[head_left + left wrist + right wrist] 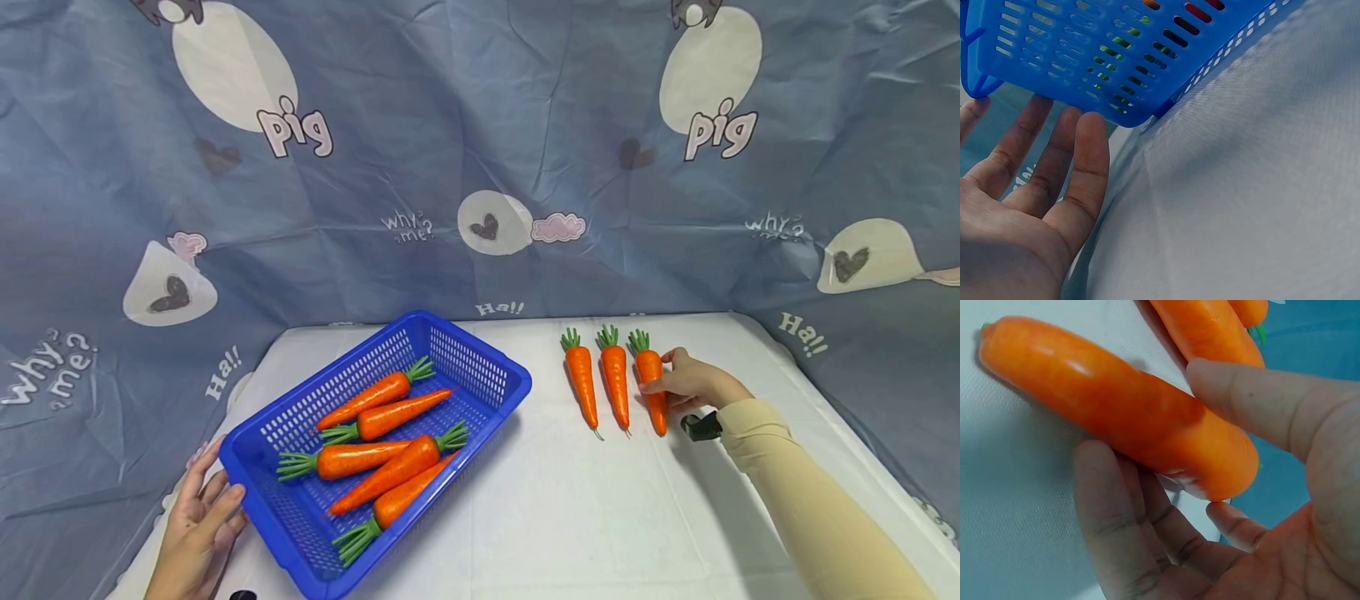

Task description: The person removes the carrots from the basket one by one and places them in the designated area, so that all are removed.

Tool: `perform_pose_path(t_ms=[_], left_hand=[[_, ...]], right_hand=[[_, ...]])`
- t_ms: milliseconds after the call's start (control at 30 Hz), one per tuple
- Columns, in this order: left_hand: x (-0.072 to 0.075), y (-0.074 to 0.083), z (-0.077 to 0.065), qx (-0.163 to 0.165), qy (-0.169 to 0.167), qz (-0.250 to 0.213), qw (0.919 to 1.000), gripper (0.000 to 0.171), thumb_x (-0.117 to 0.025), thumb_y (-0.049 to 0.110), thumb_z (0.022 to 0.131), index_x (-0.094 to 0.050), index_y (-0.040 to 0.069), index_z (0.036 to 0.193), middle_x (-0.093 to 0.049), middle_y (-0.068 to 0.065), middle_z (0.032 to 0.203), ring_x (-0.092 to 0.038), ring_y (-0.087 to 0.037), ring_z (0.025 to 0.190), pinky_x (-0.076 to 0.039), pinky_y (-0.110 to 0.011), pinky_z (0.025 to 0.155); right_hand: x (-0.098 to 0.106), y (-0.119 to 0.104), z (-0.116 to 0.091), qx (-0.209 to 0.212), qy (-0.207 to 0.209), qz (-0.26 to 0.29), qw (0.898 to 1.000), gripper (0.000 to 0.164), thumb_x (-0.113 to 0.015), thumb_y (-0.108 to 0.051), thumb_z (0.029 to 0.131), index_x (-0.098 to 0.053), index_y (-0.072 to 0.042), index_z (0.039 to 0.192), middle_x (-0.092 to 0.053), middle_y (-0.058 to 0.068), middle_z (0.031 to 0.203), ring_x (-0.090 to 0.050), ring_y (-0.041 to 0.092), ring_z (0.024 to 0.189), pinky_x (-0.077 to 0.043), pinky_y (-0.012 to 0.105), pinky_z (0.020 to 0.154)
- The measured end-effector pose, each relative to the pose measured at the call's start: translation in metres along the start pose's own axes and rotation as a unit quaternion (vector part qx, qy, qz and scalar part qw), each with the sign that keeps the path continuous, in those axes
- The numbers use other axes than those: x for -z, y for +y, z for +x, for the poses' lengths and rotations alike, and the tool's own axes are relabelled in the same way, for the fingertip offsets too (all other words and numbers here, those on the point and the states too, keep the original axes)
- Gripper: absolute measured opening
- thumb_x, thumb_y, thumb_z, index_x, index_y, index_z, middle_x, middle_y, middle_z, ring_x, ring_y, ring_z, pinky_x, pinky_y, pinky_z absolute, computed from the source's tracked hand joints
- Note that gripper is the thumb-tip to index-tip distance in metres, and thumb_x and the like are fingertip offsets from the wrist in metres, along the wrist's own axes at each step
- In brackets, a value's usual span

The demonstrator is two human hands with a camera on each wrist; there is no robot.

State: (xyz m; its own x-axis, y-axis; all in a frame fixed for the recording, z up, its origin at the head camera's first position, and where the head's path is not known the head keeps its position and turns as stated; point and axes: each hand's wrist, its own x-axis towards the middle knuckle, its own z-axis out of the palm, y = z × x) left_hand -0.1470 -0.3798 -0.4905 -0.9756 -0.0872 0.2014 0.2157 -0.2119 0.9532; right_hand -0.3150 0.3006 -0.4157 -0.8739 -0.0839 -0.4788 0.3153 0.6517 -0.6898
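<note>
Three orange carrots with green tops lie side by side on the white cloth at right in the head view: the left carrot (581, 379), the middle carrot (615, 379) and the right carrot (651, 383). My right hand (693, 382) holds the right carrot, thumb on one side and fingers on the other, as the right wrist view shows around that carrot (1122, 406). A blue plastic basket (472, 367) stands at left. My left hand (197, 533) touches its left end with fairly straight fingertips, seen under the basket wall (1054, 44) in the left wrist view.
Inside the basket lie several more carrots (390, 417), pointing different ways. White cloth (555, 517) covers the table between the basket and my right arm. A blue printed curtain (390, 275) hangs behind and at both sides.
</note>
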Motion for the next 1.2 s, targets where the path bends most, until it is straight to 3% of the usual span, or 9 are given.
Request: perform_pose_path(t_ms=[300,1200], left_hand=[[0.001,0.001,-0.001,0.000,-0.004,-0.007,1.0000,0.069,-0.045,-0.008,0.110,-0.025,0.021,0.170,-0.064,0.015,0.146,-0.069,-0.002,0.124,-0.064,-0.027,0.086],[0.001,0.000,-0.001,-0.001,-0.001,-0.007,1.0000,0.070,-0.045,-0.008,0.110,-0.025,0.022,0.170,-0.063,0.014,0.146,-0.069,-0.003,0.124,-0.064,-0.027,0.086]], right_hand=[[0.001,-0.005,-0.001,-0.012,-0.005,-0.002,1.000,0.087,-0.070,-0.025,0.103,-0.008,0.011,0.153,-0.050,0.031,0.128,-0.068,0.026,0.095,-0.066,0.042,0.087],[0.012,-0.010,-0.007,-0.013,-0.002,-0.034,0.999,0.083,-0.068,-0.020,0.105,-0.011,0.015,0.154,-0.054,0.031,0.124,-0.068,0.030,0.098,-0.066,0.043,0.090]])
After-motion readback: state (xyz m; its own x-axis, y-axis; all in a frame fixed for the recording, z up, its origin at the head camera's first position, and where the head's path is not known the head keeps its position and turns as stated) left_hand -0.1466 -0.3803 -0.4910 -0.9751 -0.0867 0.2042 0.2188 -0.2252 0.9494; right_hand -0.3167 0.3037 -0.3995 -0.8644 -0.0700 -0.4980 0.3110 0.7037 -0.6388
